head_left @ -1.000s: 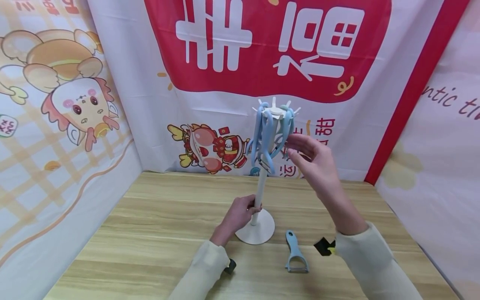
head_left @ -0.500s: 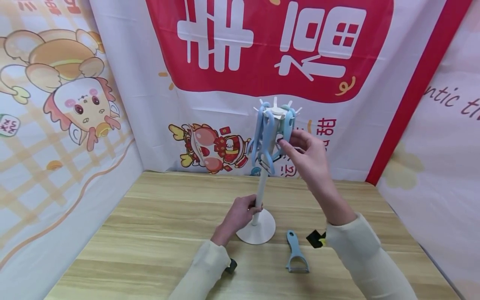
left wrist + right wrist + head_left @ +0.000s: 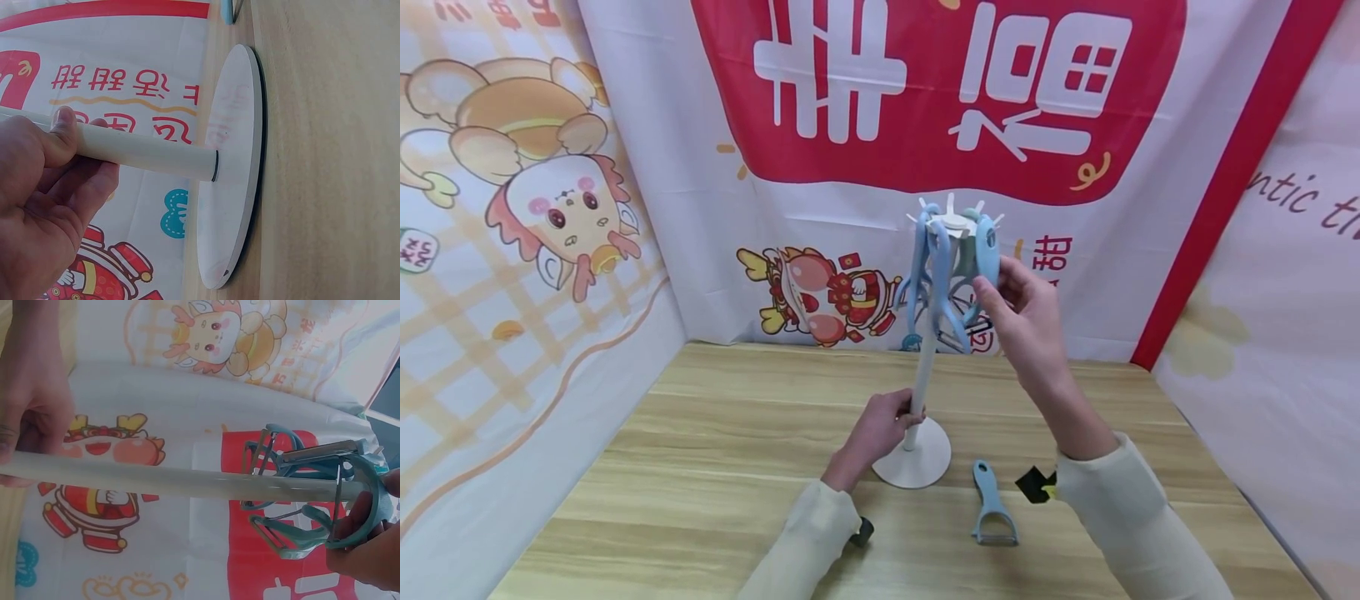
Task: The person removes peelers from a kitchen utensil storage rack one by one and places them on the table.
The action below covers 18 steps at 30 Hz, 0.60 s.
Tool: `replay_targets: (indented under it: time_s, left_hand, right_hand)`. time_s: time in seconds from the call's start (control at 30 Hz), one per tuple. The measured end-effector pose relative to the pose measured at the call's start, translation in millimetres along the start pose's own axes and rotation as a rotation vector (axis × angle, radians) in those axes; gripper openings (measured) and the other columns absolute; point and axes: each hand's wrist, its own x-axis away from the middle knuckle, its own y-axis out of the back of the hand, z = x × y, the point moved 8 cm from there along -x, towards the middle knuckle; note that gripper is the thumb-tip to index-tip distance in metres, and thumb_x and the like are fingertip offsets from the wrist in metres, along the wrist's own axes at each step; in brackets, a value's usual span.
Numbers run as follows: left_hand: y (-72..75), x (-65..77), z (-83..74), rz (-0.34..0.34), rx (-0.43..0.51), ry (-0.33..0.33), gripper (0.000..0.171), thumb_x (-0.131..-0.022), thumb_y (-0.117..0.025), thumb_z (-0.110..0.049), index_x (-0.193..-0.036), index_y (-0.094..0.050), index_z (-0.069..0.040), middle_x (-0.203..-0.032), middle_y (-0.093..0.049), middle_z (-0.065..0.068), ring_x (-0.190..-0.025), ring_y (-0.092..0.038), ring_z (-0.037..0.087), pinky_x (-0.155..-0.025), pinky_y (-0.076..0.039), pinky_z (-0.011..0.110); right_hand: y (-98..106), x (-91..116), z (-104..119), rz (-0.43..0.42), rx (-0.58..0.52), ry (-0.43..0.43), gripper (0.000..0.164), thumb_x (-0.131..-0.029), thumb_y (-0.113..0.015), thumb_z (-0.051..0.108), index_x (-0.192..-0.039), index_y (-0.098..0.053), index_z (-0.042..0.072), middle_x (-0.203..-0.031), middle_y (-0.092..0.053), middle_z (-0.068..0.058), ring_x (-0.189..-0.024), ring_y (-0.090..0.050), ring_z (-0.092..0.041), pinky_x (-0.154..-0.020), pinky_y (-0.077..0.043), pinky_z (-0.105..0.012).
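A white stand with a ring of hooks point(image 3: 953, 222) at its top bears several light-blue peelers point(image 3: 937, 271). My left hand point(image 3: 882, 427) grips its white pole point(image 3: 153, 153) just above the round base point(image 3: 228, 169). At the right side of the hooks, my right hand point(image 3: 1030, 321) pinches one blue peeler point(image 3: 988, 254), its handle upright and its holed end by a hook. Whether that hole is on the hook, I cannot tell. In the right wrist view, this peeler's head point(image 3: 378, 494) lies close to the pole, partly hidden by the right fingers point(image 3: 359, 515).
Another blue peeler point(image 3: 992, 507) lies on the wooden table point(image 3: 700, 500), to the right of the stand's base. A printed cloth point(image 3: 820, 208) hangs behind the stand, and more cloth walls stand to the left and right.
My right hand has closed on a hanging peeler and turned it, so that its handle now faces outward at the right. The neighbouring peelers swung slightly. My left hand stays on the pole.
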Motion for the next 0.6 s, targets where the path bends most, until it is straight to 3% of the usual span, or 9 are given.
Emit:
replay_targets:
  time_s: [0.13, 0.37, 0.6]
  left_hand:
    - [0.0, 0.3, -0.9, 0.002, 0.000, 0.000, 0.012, -0.097, -0.063, -0.009, -0.107, -0.068, -0.011, -0.099, -0.072, 0.001, -0.096, -0.067, 0.017, -0.096, -0.058, 0.045]
    - [-0.6, -1.0, -2.0, 0.003, -0.019, -0.008, 0.010, -0.098, -0.062, -0.007, -0.105, -0.068, -0.010, -0.098, -0.072, 0.002, -0.096, -0.068, 0.016, -0.094, -0.058, 0.042]
    - [-0.6, -1.3, -1.4, -0.004, -0.038, -0.008, 0.010, -0.097, -0.063, -0.008, -0.105, -0.068, -0.009, -0.098, -0.072, 0.002, -0.096, -0.068, 0.016, -0.093, -0.059, 0.041]
  right_hand:
    - [2.3, 0.7, 2.9, -0.019, -0.027, 0.004, 0.040, -0.099, -0.063, 0.021, -0.133, -0.057, 0.002, -0.109, -0.063, -0.009, -0.089, -0.059, -0.019, -0.080, -0.056, -0.016]
    - [7.0, 3.2, 6.1, -0.058, -0.082, 0.029, 0.038, -0.099, -0.062, 0.017, -0.133, -0.057, 0.002, -0.111, -0.063, -0.016, -0.089, -0.059, -0.020, -0.077, -0.056, -0.016]
    - [11.4, 6.8, 4.9, -0.071, -0.080, 0.026, 0.040, -0.099, -0.063, 0.020, -0.135, -0.056, 0.004, -0.111, -0.064, -0.010, -0.093, -0.060, -0.019, -0.080, -0.056, -0.015]
